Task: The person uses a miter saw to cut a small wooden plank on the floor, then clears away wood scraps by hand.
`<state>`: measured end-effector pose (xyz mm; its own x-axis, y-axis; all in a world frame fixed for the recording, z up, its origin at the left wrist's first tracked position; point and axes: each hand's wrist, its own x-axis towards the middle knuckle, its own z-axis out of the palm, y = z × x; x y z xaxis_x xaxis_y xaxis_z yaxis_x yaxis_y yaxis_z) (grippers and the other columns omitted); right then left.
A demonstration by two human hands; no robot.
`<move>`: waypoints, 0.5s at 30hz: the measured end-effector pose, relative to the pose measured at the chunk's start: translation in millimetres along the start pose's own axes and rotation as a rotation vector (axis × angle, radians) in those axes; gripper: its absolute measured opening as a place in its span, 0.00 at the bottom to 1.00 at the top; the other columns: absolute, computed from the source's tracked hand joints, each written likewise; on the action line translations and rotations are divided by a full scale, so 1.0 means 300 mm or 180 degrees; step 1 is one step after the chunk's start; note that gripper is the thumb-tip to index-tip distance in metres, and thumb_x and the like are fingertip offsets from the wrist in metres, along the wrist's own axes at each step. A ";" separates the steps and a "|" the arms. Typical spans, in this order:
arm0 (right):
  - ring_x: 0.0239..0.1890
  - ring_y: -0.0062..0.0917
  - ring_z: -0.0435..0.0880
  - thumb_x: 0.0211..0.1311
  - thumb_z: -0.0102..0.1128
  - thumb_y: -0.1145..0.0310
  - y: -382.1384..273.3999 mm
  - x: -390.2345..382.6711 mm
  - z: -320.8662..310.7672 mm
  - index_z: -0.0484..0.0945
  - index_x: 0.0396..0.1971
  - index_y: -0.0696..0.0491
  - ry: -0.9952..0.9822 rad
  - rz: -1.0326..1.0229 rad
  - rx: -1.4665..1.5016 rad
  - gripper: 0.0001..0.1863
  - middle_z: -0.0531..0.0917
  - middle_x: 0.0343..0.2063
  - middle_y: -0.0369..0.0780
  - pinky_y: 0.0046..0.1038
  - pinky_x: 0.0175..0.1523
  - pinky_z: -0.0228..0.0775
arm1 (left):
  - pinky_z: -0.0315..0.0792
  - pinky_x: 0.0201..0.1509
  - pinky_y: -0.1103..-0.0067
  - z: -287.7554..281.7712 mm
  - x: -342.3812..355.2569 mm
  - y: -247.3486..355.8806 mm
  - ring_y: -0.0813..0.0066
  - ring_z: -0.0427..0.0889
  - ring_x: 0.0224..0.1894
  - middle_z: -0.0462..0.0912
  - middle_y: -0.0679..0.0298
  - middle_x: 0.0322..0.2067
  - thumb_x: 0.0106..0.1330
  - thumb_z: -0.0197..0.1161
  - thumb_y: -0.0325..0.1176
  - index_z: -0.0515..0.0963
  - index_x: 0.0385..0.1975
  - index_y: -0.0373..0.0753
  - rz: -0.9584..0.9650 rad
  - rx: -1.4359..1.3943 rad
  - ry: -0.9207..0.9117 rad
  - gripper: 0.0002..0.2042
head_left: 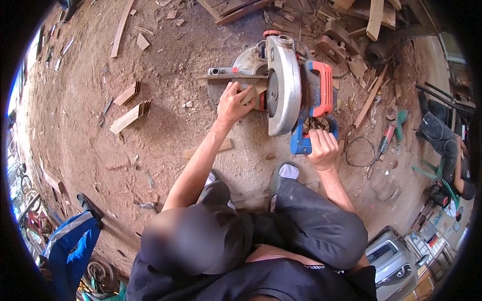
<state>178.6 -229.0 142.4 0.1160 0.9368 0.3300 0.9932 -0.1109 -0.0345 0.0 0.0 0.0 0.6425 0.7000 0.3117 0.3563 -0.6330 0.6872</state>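
Note:
On the dirt floor in front of me stands a miter saw [284, 85] with a grey blade guard, a red motor housing and a blue handle [300, 144]. My right hand [323, 149] is closed around that handle. Against the saw's fence, left of the guard, my left hand [233, 104] holds down a small piece of wood [257, 92], its fingers reaching over the piece near the blade. The guard covers much of the blade, so I cannot tell whether it touches the wood.
Stacked wood strips [129, 117] lie left of the saw, with more offcuts [369, 22] heaped at the far right. A corded red and green power tool [387, 135] rests at right. One person in blue trousers [73, 241] is at lower left, another person [444, 135] at right.

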 end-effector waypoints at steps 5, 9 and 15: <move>0.26 0.31 0.80 0.53 0.60 0.70 0.006 -0.005 0.012 0.80 0.31 0.55 0.0004 -0.0011 0.0001 0.07 0.79 0.24 0.38 0.32 0.32 0.68 | 0.77 0.39 0.70 -0.003 0.013 0.004 0.64 0.75 0.34 0.72 0.65 0.28 0.49 0.75 0.33 0.88 0.46 0.42 0.0044 0.0008 0.0059 0.20; 0.26 0.31 0.80 0.53 0.60 0.70 0.001 0.008 0.015 0.80 0.31 0.55 0.0092 -0.0028 0.0070 0.07 0.79 0.24 0.39 0.32 0.32 0.68 | 0.77 0.39 0.70 -0.017 0.011 0.005 0.65 0.75 0.34 0.72 0.65 0.28 0.48 0.75 0.32 0.88 0.46 0.42 -0.0003 0.0011 0.0013 0.21; 0.25 0.32 0.80 0.54 0.60 0.69 0.005 0.000 0.021 0.80 0.32 0.55 0.0096 -0.0049 0.0038 0.08 0.79 0.23 0.39 0.32 0.31 0.68 | 0.77 0.39 0.70 -0.007 0.012 -0.002 0.65 0.76 0.34 0.72 0.65 0.28 0.48 0.74 0.32 0.89 0.45 0.42 0.0029 0.0005 0.0055 0.20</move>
<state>180.2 -227.0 136.4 0.1006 0.9279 0.3589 0.9949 -0.0923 -0.0403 0.7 3.7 2.2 0.6339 0.6998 0.3292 0.3515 -0.6399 0.6834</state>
